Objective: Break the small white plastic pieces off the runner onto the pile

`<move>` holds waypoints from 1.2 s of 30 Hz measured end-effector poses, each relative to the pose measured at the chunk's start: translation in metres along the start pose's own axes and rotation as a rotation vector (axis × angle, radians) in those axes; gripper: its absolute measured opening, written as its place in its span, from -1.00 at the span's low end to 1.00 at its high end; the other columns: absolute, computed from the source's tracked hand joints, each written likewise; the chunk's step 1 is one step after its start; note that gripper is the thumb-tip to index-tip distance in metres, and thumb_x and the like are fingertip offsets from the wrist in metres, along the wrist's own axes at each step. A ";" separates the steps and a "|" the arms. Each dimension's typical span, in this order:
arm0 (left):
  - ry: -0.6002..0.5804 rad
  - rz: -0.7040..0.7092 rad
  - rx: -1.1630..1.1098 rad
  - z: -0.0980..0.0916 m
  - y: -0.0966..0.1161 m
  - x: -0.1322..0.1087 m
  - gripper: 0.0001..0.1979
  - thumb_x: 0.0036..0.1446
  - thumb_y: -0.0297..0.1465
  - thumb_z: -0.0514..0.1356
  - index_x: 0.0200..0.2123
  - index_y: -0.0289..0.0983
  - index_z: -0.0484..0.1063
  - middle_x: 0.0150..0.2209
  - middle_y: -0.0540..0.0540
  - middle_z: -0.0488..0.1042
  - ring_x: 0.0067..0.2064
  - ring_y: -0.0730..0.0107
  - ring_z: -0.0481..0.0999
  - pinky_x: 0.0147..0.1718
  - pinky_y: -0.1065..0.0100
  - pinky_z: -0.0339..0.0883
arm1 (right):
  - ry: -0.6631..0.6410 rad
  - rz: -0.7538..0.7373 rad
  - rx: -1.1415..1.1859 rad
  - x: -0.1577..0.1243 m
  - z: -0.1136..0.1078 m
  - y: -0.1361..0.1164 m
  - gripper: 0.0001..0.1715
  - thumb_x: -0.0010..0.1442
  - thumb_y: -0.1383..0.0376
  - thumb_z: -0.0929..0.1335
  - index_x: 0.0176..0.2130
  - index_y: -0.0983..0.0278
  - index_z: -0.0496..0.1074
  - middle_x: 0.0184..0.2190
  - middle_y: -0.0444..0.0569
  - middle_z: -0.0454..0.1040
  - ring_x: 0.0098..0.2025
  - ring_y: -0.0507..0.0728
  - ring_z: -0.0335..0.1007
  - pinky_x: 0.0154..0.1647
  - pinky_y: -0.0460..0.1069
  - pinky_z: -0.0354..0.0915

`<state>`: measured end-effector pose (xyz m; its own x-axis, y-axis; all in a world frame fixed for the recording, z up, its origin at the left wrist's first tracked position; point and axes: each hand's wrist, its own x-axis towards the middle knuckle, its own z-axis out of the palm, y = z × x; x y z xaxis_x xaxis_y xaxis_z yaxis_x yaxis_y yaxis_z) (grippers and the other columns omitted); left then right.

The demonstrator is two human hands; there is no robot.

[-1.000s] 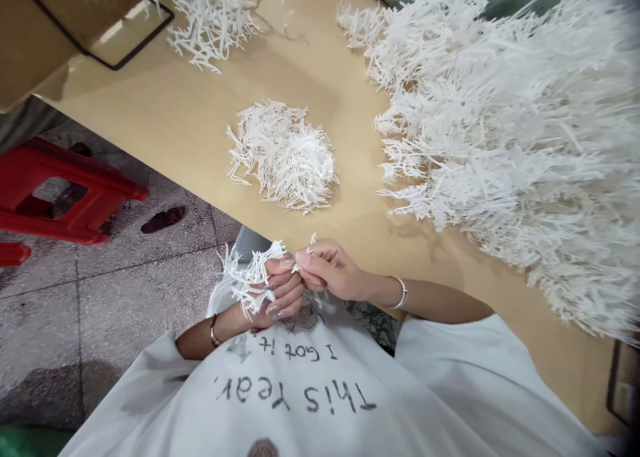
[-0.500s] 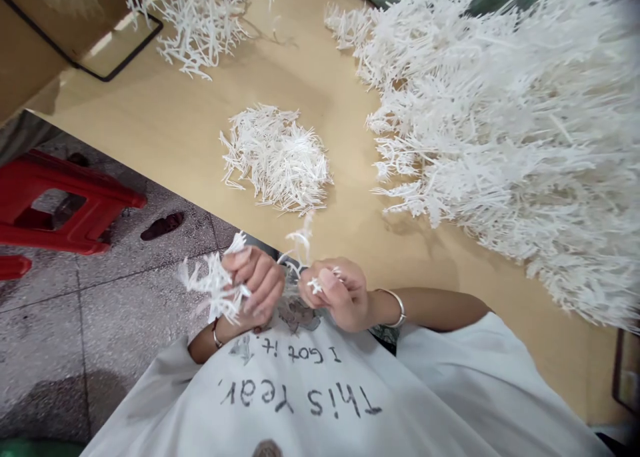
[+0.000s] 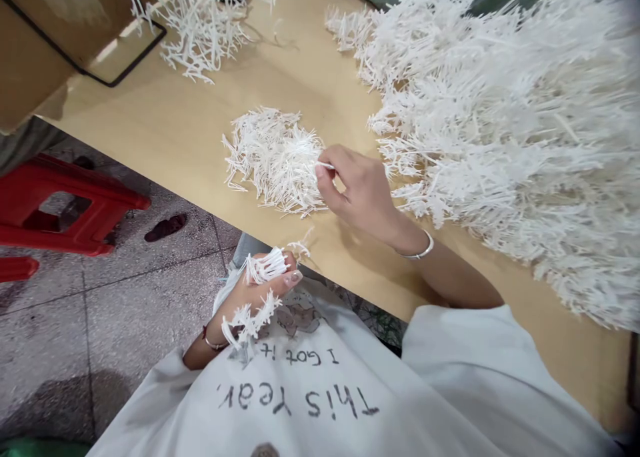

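My left hand [image 3: 263, 287] is closed around a bundle of thin white branched strands [image 3: 267, 265], close to my shirt front. The strands stick out on both sides of the thumb, with a loose wisp past the fingertips. Over the table, my right hand [image 3: 357, 190] pinches a thin white strand between thumb and forefinger. It is at the right edge of a small heap of short white strands [image 3: 273, 160]. What the strands are made of I cannot tell.
A large mound of white branched strands [image 3: 505, 130] covers the right of the wooden table [image 3: 300, 63]. Another white tangle [image 3: 205, 30] lies at the far left beside a black wire frame [image 3: 117, 80]. A red plastic stool [image 3: 85, 203] and a dark shoe [image 3: 166, 227] are on the floor.
My right hand has moved from beside my left hand forward to the small heap. My left hand has turned, so its thumb and the bundle now show from above.
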<state>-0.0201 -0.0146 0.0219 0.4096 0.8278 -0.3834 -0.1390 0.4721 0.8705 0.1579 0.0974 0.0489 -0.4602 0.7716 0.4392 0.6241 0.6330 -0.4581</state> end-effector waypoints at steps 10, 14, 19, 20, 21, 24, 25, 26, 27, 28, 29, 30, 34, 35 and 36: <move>-0.090 0.004 0.029 -0.007 0.009 -0.004 -0.78 0.07 -0.32 0.24 -0.48 -0.30 0.27 -0.59 0.11 0.11 -0.54 0.58 0.05 -0.56 0.44 -0.07 | -0.119 -0.196 -0.006 0.006 -0.005 -0.013 -0.63 0.26 0.13 0.22 -0.02 0.27 0.31 -0.09 0.10 0.31 -0.01 0.23 0.23 0.02 0.21 0.21; -0.098 0.046 0.070 -0.011 0.009 -0.006 -0.79 0.02 -0.34 0.26 -0.43 -0.30 0.27 -0.50 0.06 0.19 -0.43 0.50 0.16 -0.47 0.44 0.07 | -0.504 -0.391 0.369 -0.007 -0.015 -0.037 -0.64 0.19 0.13 0.34 -0.10 0.33 0.40 -0.17 0.07 0.35 -0.12 0.10 0.28 -0.06 0.03 0.28; -0.205 -0.039 0.110 -0.016 0.008 -0.004 -0.72 -0.04 -0.36 0.30 -0.53 -0.28 0.20 -0.55 0.09 0.15 -0.47 0.51 0.14 -0.52 0.44 0.08 | -0.627 -0.269 0.487 -0.011 -0.010 -0.034 -0.69 0.16 0.20 0.38 -0.14 0.34 0.43 -0.17 0.07 0.34 -0.14 0.09 0.28 -0.10 0.01 0.26; -0.221 -0.051 0.113 -0.017 0.008 -0.003 -0.69 -0.09 -0.36 0.33 -0.55 -0.27 0.19 -0.57 0.10 0.14 -0.49 0.52 0.14 -0.54 0.44 0.08 | -0.638 -0.258 0.492 -0.011 -0.008 -0.032 -0.71 0.15 0.20 0.38 -0.16 0.33 0.43 -0.18 0.07 0.35 -0.15 0.09 0.28 -0.11 0.01 0.26; -0.221 -0.059 0.114 -0.018 0.008 -0.002 -0.66 -0.14 -0.36 0.36 -0.57 -0.28 0.19 -0.58 0.10 0.13 -0.50 0.52 0.14 -0.55 0.44 0.08 | -0.642 -0.251 0.494 -0.012 -0.006 -0.032 -0.71 0.14 0.20 0.39 -0.17 0.34 0.44 -0.19 0.07 0.35 -0.16 0.09 0.28 -0.12 0.00 0.26; -0.173 -0.064 0.125 -0.021 0.006 0.002 -0.65 -0.21 -0.35 0.39 -0.62 -0.29 0.22 -0.62 0.12 0.12 -0.53 0.55 0.13 -0.57 0.45 0.07 | -0.606 -0.222 0.501 -0.015 -0.001 -0.034 -0.71 0.13 0.21 0.40 -0.19 0.35 0.45 -0.22 0.06 0.36 -0.20 0.09 0.28 -0.14 0.00 0.24; -0.141 -0.055 0.120 -0.022 0.006 0.003 -0.66 -0.21 -0.35 0.40 -0.62 -0.30 0.25 -0.63 0.12 0.13 -0.54 0.55 0.13 -0.58 0.46 0.08 | -0.591 -0.210 0.509 -0.016 0.000 -0.035 -0.73 0.13 0.23 0.39 -0.19 0.36 0.45 -0.23 0.06 0.36 -0.21 0.08 0.28 -0.15 -0.01 0.24; -0.115 -0.045 0.111 -0.023 0.005 0.003 -0.67 -0.22 -0.35 0.40 -0.63 -0.31 0.27 -0.64 0.11 0.15 -0.55 0.56 0.14 -0.58 0.46 0.09 | -0.580 -0.199 0.520 -0.017 0.001 -0.037 -0.76 0.13 0.26 0.39 -0.20 0.36 0.45 -0.25 0.05 0.36 -0.22 0.07 0.28 -0.16 -0.02 0.24; -0.093 -0.033 0.096 -0.023 0.004 0.004 -0.68 -0.24 -0.34 0.41 -0.63 -0.32 0.30 -0.64 0.11 0.17 -0.55 0.56 0.15 -0.58 0.46 0.10 | -0.578 -0.187 0.533 -0.017 0.002 -0.038 -0.79 0.14 0.28 0.38 -0.22 0.37 0.45 -0.27 0.04 0.35 -0.24 0.06 0.27 -0.18 -0.03 0.24; -0.076 -0.021 0.079 -0.023 0.003 0.005 -0.69 -0.26 -0.34 0.42 -0.64 -0.33 0.32 -0.65 0.10 0.19 -0.56 0.56 0.16 -0.58 0.46 0.10 | -0.583 -0.179 0.546 -0.018 0.002 -0.038 -0.82 0.14 0.30 0.37 -0.24 0.37 0.46 -0.30 0.02 0.34 -0.26 0.05 0.26 -0.20 -0.04 0.24; -0.062 -0.008 0.061 -0.024 0.002 0.005 -0.68 -0.29 -0.34 0.43 -0.64 -0.34 0.33 -0.65 0.10 0.21 -0.56 0.56 0.17 -0.59 0.46 0.10 | -0.589 -0.169 0.559 -0.018 0.003 -0.039 -0.83 0.14 0.31 0.37 -0.26 0.37 0.46 -0.33 0.00 0.33 -0.28 0.04 0.25 -0.22 -0.04 0.23; -0.048 0.003 0.045 -0.024 0.002 0.006 -0.68 -0.31 -0.34 0.44 -0.65 -0.34 0.34 -0.66 0.10 0.22 -0.57 0.56 0.17 -0.60 0.46 0.09 | -0.592 -0.153 0.569 -0.018 0.004 -0.039 -0.85 0.14 0.32 0.36 -0.27 0.37 0.46 -0.35 -0.02 0.32 -0.31 0.03 0.25 -0.25 -0.05 0.23; -0.007 0.033 -0.001 -0.025 -0.002 0.009 -0.69 -0.30 -0.36 0.43 -0.62 -0.35 0.33 -0.65 0.09 0.24 -0.58 0.59 0.16 -0.62 0.49 0.05 | -0.573 -0.073 0.663 -0.018 0.006 -0.038 -0.91 0.15 0.37 0.34 -0.30 0.35 0.45 -0.43 -0.09 0.36 -0.40 -0.03 0.21 -0.37 -0.11 0.18; -0.008 0.037 -0.011 -0.026 -0.003 0.010 -0.69 -0.27 -0.36 0.42 -0.61 -0.35 0.32 -0.65 0.10 0.24 -0.59 0.59 0.16 -0.62 0.49 0.04 | -0.564 -0.052 0.688 -0.019 0.006 -0.038 -0.92 0.14 0.39 0.34 -0.31 0.35 0.44 -0.45 -0.11 0.37 -0.43 -0.05 0.19 -0.41 -0.12 0.16; -0.006 0.044 -0.022 -0.026 -0.004 0.009 -0.69 -0.25 -0.37 0.41 -0.61 -0.34 0.31 -0.65 0.10 0.25 -0.59 0.60 0.16 -0.63 0.49 0.04 | -0.548 -0.033 0.710 -0.021 0.007 -0.039 -0.94 0.13 0.40 0.34 -0.33 0.35 0.43 -0.47 -0.13 0.37 -0.45 -0.06 0.17 -0.45 -0.13 0.14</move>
<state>-0.0392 -0.0008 0.0068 0.4084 0.8459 -0.3431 -0.1770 0.4421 0.8793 0.1388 0.0573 0.0522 -0.8210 0.5595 0.1133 0.1515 0.4049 -0.9017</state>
